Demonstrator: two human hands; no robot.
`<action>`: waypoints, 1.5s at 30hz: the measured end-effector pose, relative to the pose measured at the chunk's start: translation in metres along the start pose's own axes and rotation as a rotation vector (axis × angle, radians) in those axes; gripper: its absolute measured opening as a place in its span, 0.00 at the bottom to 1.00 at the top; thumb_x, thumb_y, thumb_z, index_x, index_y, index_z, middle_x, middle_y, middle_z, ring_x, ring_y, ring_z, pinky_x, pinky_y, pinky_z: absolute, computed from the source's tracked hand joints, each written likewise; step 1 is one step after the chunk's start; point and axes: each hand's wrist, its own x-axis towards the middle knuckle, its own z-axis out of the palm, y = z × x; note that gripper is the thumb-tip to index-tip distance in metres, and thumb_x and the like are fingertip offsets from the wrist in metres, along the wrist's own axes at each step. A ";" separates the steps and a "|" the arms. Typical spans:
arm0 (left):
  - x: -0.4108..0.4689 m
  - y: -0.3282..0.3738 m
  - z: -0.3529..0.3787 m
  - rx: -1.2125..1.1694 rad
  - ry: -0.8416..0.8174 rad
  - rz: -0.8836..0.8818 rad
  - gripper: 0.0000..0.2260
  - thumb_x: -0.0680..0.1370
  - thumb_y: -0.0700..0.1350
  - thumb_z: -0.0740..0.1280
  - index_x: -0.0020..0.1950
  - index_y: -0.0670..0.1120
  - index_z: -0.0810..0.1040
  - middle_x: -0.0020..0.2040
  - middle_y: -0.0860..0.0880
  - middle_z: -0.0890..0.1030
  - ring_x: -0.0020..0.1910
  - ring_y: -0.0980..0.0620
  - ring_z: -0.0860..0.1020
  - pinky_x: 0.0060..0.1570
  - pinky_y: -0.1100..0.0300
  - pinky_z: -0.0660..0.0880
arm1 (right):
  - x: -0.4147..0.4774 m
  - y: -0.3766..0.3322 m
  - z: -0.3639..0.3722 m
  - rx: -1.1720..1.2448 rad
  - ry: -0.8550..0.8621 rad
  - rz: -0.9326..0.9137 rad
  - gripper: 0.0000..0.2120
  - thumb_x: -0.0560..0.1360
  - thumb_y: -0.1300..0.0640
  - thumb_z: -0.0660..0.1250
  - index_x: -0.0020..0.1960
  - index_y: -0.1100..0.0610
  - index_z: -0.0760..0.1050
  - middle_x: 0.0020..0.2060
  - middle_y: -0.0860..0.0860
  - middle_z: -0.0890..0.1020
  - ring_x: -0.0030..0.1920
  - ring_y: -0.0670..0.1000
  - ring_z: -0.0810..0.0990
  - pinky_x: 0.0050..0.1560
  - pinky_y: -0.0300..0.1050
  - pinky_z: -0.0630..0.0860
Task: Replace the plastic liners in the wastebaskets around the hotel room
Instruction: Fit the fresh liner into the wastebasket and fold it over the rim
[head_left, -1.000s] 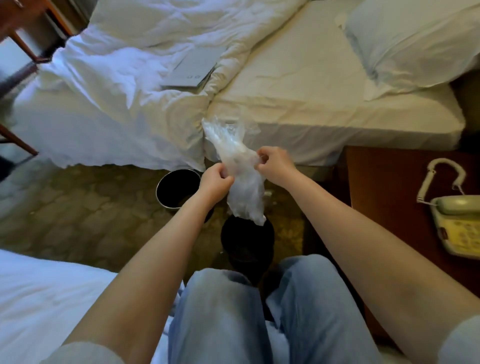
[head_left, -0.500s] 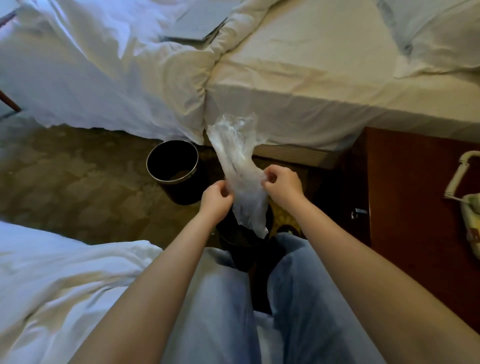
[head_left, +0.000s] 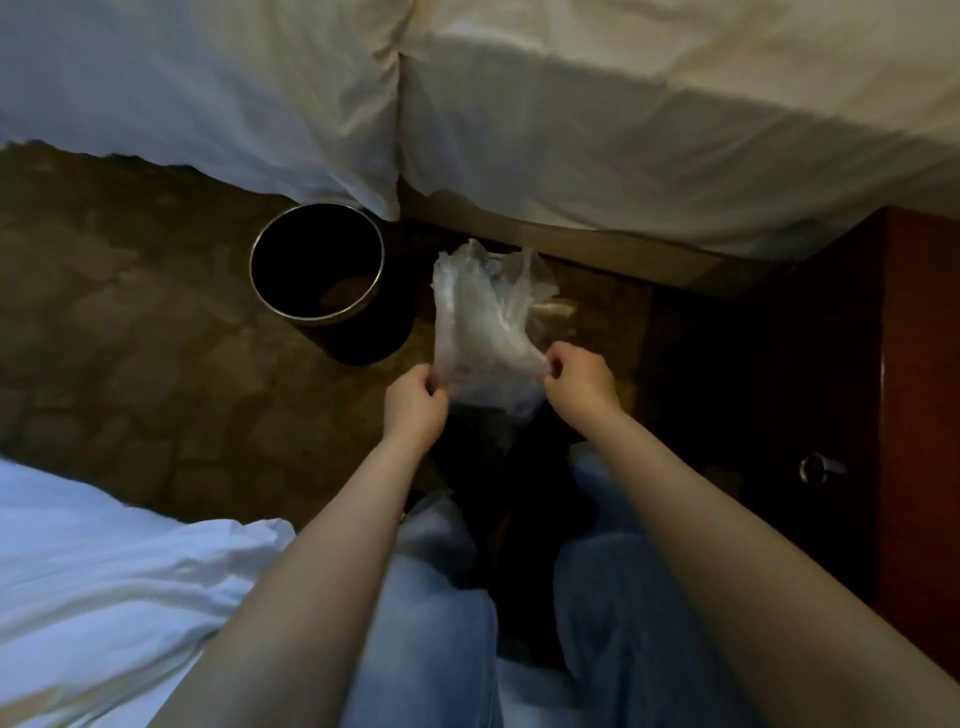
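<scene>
**Liner held open over the carpet, wastebasket to its left**

A narrow strip of patterned carpet (head_left: 130, 312) runs between the two beds. The black wastebasket (head_left: 363, 340) stands upright on it, just beside the hanging duvet (head_left: 208, 104) of the far bed, with bare floor to its left. A dark wooden nightstand (head_left: 914, 364) closes the right side. The left hand (head_left: 415, 402) and right hand (head_left: 576, 382) each pinch an edge of the clear plastic liner (head_left: 478, 332), which is in the air, apart from the wastebasket. Since half a second ago the hands have drawn apart and the liner is spread wider.
</scene>
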 end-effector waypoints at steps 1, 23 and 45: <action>0.003 -0.007 -0.001 0.015 0.039 -0.018 0.04 0.78 0.39 0.63 0.47 0.48 0.75 0.41 0.51 0.76 0.41 0.53 0.75 0.37 0.62 0.70 | 0.003 0.012 0.001 -0.025 0.028 0.045 0.04 0.77 0.60 0.63 0.44 0.54 0.73 0.42 0.52 0.78 0.46 0.56 0.77 0.43 0.48 0.73; 0.009 0.017 0.014 -0.183 -0.112 -0.042 0.03 0.79 0.42 0.64 0.49 0.44 0.76 0.47 0.45 0.79 0.50 0.46 0.77 0.45 0.58 0.72 | 0.014 0.023 0.012 0.512 -0.080 0.157 0.05 0.74 0.58 0.72 0.47 0.53 0.76 0.45 0.51 0.80 0.51 0.52 0.80 0.51 0.46 0.76; 0.008 -0.009 -0.001 -0.238 0.301 -0.403 0.35 0.74 0.57 0.69 0.74 0.43 0.59 0.72 0.42 0.62 0.67 0.39 0.67 0.58 0.49 0.70 | 0.003 0.038 -0.006 0.355 0.087 0.098 0.05 0.78 0.59 0.65 0.52 0.55 0.78 0.45 0.47 0.78 0.47 0.47 0.75 0.44 0.38 0.68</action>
